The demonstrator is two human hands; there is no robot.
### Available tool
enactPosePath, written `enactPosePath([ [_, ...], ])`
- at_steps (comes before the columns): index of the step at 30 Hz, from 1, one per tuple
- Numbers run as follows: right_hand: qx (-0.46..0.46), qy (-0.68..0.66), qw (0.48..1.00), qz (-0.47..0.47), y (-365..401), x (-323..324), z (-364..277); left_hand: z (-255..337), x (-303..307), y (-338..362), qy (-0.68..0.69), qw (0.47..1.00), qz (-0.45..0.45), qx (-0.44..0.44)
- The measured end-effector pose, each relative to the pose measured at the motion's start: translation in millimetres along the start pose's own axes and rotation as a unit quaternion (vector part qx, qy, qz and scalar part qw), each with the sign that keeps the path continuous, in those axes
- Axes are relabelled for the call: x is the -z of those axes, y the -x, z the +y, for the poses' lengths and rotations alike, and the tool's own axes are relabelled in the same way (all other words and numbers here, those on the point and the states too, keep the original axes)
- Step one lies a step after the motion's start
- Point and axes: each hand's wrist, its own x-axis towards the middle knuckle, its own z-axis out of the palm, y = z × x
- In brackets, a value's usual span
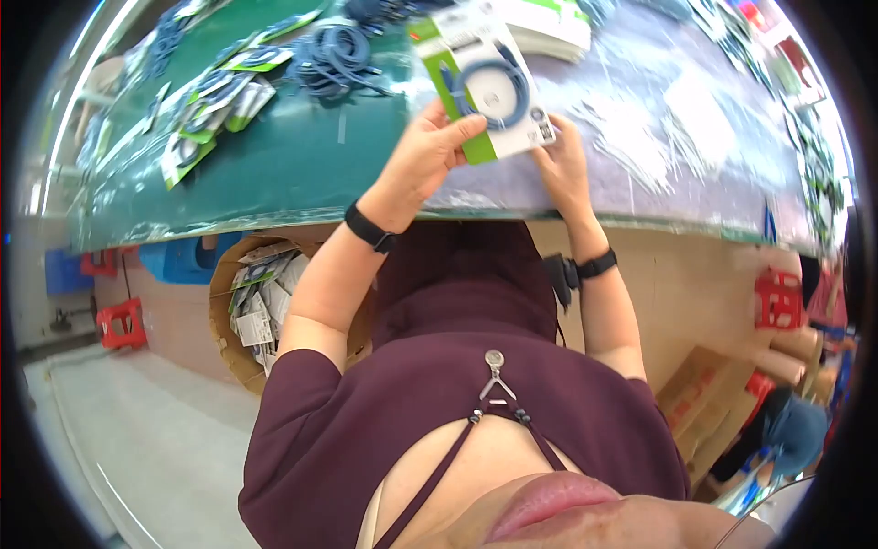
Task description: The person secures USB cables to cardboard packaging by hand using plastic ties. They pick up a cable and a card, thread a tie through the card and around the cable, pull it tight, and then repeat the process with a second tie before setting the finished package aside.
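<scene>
A cable package [480, 87] is held up over the green table [302, 174], its face toward me. It has a white and green card with a coiled blue cable behind what looks like clear plastic. My left hand [428, 157] grips its lower left side, thumb pressed on the front. At the lower right corner, my right hand [565, 169] pinches the edge, and some of its fingers are hidden behind the package. Beyond my left hand lies a bundle of coiled blue cables [334, 55].
Several packed cables [219, 110] are heaped on the left of the table. A stack of white cards [544, 27] stands behind; thin white strips [631, 151] lie right. Below are a cardboard bin [222, 316] of packaging and red stools [122, 322]. Another person [791, 430] is lower right.
</scene>
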Motion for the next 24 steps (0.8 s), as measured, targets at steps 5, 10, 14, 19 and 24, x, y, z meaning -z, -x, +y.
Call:
enactPosePath([
  [5,-0.029,0.034,0.998,-0.031,0.7,5.0,7.5,42.4,53.7,-10.1,-0.05,0.997,0.053,-0.012],
  [10,-0.029,0.11,0.993,-0.038,3.0,-0.5,-9.8,128.7,156.4,-64.9,0.008,0.975,0.133,-0.178],
  [14,-0.042,0.083,0.995,-0.025,1.7,-1.1,-4.4,149.5,189.9,-93.4,0.145,0.978,0.129,-0.072],
  [19,-0.029,0.063,0.997,-0.013,4.1,-2.8,-2.4,125.2,148.0,-94.0,-0.729,0.622,0.225,-0.175],
  [24,-0.031,0.059,0.997,-0.028,0.8,2.2,-5.1,121.1,162.1,-113.4,-0.853,0.439,0.274,-0.073],
])
